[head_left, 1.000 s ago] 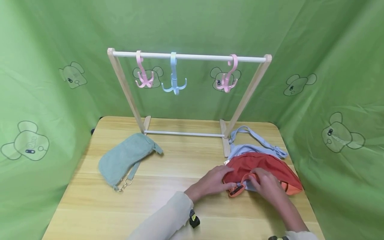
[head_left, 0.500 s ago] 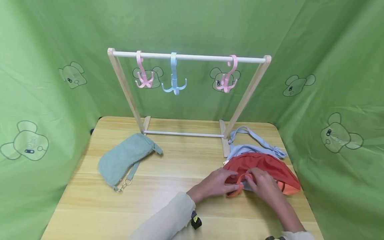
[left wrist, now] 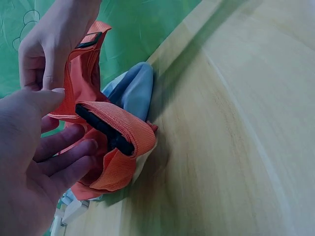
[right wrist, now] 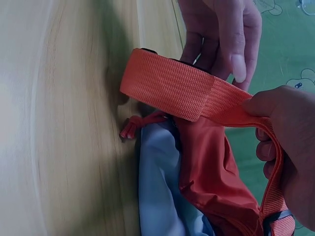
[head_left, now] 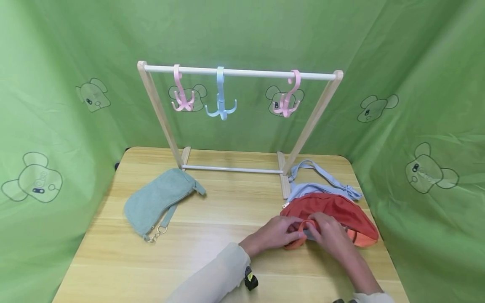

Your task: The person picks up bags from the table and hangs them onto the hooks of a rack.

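Note:
A red bag (head_left: 329, 208) with an orange webbing strap (right wrist: 165, 81) lies at the right of the table, over a light blue bag (head_left: 310, 188). My right hand (head_left: 331, 235) pinches the strap between thumb and curled fingers, holding up a loop. Close against it, my left hand (head_left: 276, 232) has its thumb at the strap's edge and its other fingers (left wrist: 64, 142) loosely extended. A black buckle (left wrist: 106, 130) sits on the looped strap beside those fingers. Part of the strap is hidden behind the hands in the head view.
A teal pouch (head_left: 159, 202) with a chained wrist strap lies at the left. Behind stands a wooden rack with a white rail (head_left: 254, 73), carrying two pink hooks (head_left: 182, 94) (head_left: 286, 99) and a blue hook (head_left: 221, 99). Green curtains (head_left: 242, 33) surround the table.
Both hands have drawn closer together over the strap. The left hand has shifted slightly right, and the right hand slightly left with the strap raised. The buckle has dropped from sight in the head view.

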Available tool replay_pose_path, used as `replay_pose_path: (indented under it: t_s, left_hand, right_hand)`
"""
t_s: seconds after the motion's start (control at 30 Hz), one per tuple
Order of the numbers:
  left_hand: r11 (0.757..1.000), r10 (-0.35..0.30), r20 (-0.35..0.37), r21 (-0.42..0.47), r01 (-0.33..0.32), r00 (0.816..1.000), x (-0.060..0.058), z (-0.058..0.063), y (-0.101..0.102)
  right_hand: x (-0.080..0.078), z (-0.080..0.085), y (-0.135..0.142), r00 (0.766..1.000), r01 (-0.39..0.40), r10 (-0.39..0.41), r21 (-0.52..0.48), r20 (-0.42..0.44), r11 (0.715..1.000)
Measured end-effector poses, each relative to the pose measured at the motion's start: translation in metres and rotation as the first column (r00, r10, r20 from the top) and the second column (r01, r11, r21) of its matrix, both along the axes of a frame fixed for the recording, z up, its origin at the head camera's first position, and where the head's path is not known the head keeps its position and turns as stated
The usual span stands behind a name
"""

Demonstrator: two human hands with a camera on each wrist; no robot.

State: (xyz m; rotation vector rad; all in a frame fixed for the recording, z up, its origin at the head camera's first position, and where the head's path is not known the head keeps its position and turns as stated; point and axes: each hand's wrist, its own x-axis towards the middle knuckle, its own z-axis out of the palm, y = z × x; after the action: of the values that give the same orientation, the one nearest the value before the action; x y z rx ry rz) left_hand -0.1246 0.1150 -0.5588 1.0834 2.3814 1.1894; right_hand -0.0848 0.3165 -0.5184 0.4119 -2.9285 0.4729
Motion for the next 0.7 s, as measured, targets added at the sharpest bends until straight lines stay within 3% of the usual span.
replay_pose_path:
  t_s: [0.47, 0.7]
  left_hand:
    - [0.998, 0.063, -0.007, 0.032, -0.062, 0.998, -0.0008, -0.0096, -0.0014]
    - [0.995, 0.091, 0.002, 0.039, -0.091, 0.996, -0.0051, -0.0077, -0.0049]
  right_hand:
    - [-0.0029, -0.003, -0.0077, 0.989, -0.09, 0.092, 0.02, -0.112, 0.996]
    - [-0.0039, -0.0012, -0.0079, 0.981, -0.111, 0.117, 0.046, -0.152, 0.993]
